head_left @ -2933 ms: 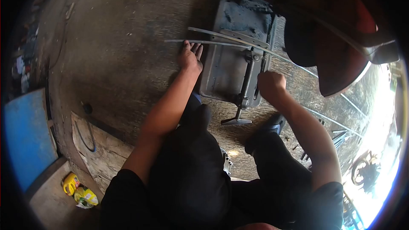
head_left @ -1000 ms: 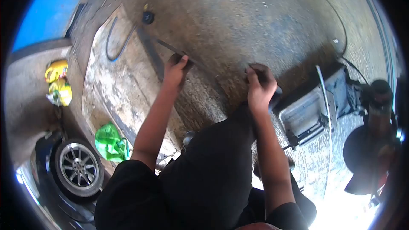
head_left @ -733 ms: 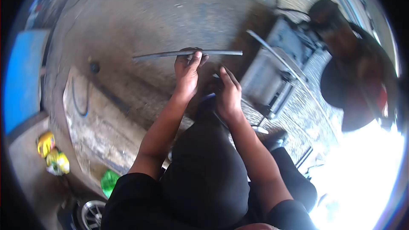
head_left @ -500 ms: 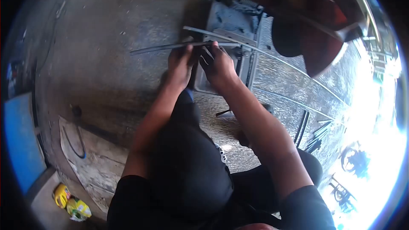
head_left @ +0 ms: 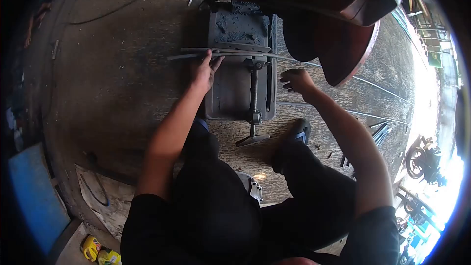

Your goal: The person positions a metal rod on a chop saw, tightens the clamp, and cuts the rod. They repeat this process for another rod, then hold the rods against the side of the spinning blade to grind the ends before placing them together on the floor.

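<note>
In the head view, thin metal rods (head_left: 235,53) lie across the grey base (head_left: 214,103) of a cut-off saw, between its clamp and fence. My left hand (head_left: 203,72) grips them at the base's left edge, thumb and fingers around them; two rod ends stick out to its left. My right hand (head_left: 298,82) is off the base's right side, fingers loosely bent and apart, touching nothing. Between my hands runs the clamp's threaded screw (head_left: 254,88), ending in a T-shaped handle (head_left: 252,140) near my feet. The reddish-brown saw guard (head_left: 338,39) overhangs the far side.
A cable (head_left: 122,6) runs over the floor at far left. Metal bars (head_left: 380,133) lie at right, with motorcycles (head_left: 423,162) beyond. A blue panel (head_left: 37,194) and yellow containers (head_left: 91,248) stand at lower left. Someone's arm (head_left: 37,22) shows at upper left.
My right hand has left the rods and moved right. The rod that was tilted and held in both hands now lies along the fence. My view has shifted, exposing the clamp screw and handle.
</note>
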Demonstrator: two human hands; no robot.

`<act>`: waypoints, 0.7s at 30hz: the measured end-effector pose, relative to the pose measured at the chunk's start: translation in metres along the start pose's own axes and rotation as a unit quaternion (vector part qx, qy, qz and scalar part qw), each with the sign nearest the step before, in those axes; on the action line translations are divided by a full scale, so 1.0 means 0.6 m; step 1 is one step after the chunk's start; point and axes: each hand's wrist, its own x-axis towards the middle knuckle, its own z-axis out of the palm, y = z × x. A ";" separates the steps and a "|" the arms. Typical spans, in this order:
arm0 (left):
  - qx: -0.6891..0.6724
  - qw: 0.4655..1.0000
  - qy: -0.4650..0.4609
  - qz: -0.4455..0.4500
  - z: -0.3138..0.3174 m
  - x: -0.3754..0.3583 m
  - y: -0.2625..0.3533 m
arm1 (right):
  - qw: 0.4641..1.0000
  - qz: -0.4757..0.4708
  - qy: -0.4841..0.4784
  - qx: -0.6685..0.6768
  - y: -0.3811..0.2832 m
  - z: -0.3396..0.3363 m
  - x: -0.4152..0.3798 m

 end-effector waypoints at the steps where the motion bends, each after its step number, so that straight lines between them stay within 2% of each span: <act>1: 0.013 1.000 0.009 0.018 0.007 -0.004 -0.007 | 1.000 0.001 -0.004 0.000 0.015 -0.011 0.023; 3: 0.031 0.999 0.022 0.035 0.016 -0.007 -0.023 | 0.993 0.002 0.085 0.079 0.047 -0.024 0.059; 7: 0.076 0.992 0.077 0.066 0.011 0.001 -0.031 | 0.989 -0.017 0.055 0.139 0.073 -0.044 0.090; 9: 0.065 0.994 0.081 0.041 0.007 0.004 -0.026 | 0.976 0.076 0.069 0.191 0.064 -0.051 0.104; 11: 0.094 0.990 0.096 0.031 0.007 0.006 -0.016 | 0.973 0.082 0.077 0.200 0.102 -0.054 0.134; 13: 0.123 0.986 0.110 0.018 0.006 0.012 -0.015 | 0.973 -0.049 0.032 0.223 0.134 -0.048 0.140; 14: 0.133 0.983 0.115 0.042 0.003 0.019 -0.021 | 0.973 -0.048 0.031 0.224 0.121 -0.043 0.136; 16: 0.143 0.980 0.124 0.068 0.004 0.023 -0.026 | 0.967 0.038 0.065 0.245 0.076 -0.027 0.125; 19: 0.115 0.978 0.148 0.087 0.008 0.019 -0.013 | 0.964 0.027 0.071 0.255 0.074 -0.023 0.133; 21: 0.049 0.990 0.129 0.019 0.001 0.018 0.002 | 0.967 0.040 0.067 0.245 0.059 -0.019 0.133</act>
